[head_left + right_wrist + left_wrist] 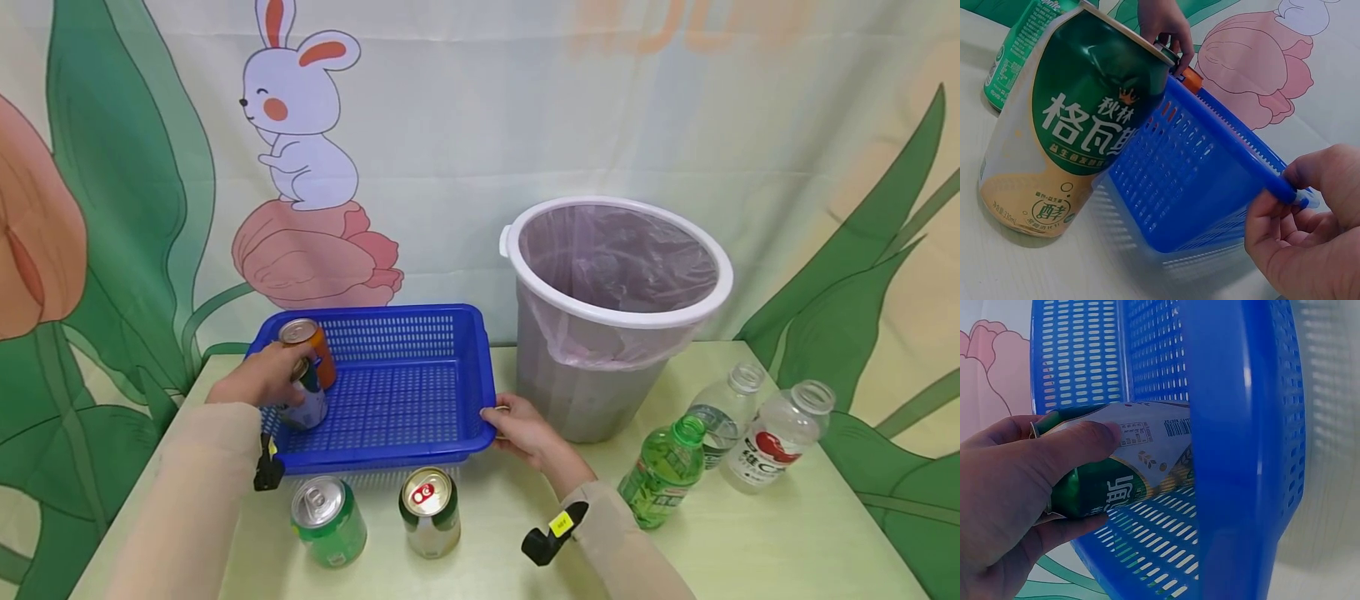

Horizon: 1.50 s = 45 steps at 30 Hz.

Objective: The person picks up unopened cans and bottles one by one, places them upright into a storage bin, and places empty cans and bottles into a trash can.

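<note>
My left hand grips a green and white drink can inside the left end of the blue plastic basket. Thumb and fingers wrap the can's upper part, and its lower end is hidden behind the basket wall in the left wrist view. Right beside it in the basket stands an orange can. With thumb and fingers, my right hand pinches the basket's right rim. In front of the basket stand a green Sprite can and a green and gold can, both upright.
A grey bin with a white rim and a pink liner stands right of the basket. At the table's right are a green bottle and two clear bottles, one behind and one with a red-marked label. A printed cloth hangs behind.
</note>
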### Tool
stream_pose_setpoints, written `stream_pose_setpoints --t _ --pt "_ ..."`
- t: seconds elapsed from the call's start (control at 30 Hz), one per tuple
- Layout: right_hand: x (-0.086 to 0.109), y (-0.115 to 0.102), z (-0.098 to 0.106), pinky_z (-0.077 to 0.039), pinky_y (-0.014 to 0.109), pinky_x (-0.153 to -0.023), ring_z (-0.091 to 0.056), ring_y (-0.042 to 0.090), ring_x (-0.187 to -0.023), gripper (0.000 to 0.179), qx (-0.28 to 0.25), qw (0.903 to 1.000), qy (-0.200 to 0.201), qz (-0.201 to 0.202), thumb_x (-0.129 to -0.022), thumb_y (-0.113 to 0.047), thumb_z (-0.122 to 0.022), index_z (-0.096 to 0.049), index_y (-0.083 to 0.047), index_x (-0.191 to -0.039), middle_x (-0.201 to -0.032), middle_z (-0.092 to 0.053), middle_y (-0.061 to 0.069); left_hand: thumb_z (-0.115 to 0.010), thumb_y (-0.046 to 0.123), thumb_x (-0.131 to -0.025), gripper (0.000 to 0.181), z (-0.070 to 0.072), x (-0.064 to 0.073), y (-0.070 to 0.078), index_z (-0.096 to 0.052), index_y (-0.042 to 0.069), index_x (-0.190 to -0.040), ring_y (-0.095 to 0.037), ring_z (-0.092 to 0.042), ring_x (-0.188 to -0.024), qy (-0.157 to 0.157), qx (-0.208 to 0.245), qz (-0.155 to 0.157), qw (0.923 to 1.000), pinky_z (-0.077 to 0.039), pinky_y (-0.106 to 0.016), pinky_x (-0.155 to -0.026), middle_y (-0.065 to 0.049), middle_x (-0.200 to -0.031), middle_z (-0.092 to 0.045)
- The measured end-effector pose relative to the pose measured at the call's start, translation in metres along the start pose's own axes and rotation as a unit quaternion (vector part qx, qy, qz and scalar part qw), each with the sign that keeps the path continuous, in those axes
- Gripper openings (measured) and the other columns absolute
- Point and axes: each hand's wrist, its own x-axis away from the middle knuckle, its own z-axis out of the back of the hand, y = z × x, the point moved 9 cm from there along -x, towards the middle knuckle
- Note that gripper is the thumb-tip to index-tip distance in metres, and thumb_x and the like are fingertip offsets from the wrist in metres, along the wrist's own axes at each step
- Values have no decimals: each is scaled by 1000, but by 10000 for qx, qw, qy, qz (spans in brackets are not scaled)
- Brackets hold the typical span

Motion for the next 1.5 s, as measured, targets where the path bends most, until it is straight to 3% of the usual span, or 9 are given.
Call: stream_pose_setpoints --t 0.4,0.73,1.27,1.5 --pt "1 0 -3 -46 23 -59 -54 11 -64 20 4 10000 -68 -5 -93 -8 -49 -48 4 -109 -86 -62 10 -75 11 -74 62 -5 3 -10 -45 4 -128 -47 -52 -105 -74 240 193 9995 -43 -63 -85 -31 -122 -49" --pt "-1 1 0 -45 23 -58 -55 12 -65 18 -32 10000 -47 -33 -93 -8 -48 -48 3 -107 -91 -62 15 -74 10 -76 71 -4 3 -10 -37 5 -136 -50 -45 -111 -125 458 316 9984 -43 -63 -85 -34 -127 -43" --pt "1 -1 1 -44 22 -56 -54 11 -63 18 -51 10000 9 15 -92 -7 -48 -48 3 -108 -88 -62 14 -75 13 -75 67 -4 3 -7 -42 3 -132 -49 -46 -111 -81 309 378 9988 -41 -64 -86 -32 -125 -47" --pt "0 0 0 -46 22 -56 -55 10 -62 20 -72 10000 16 46 -92 -6 -48 -48 5 -109 -87 -63 13 -74 16 -75 69 -1 6 -5 -40 2 -134 -48 -45 -111 -136 257 253 9993 -42 -63 -87 -33 -123 -47"
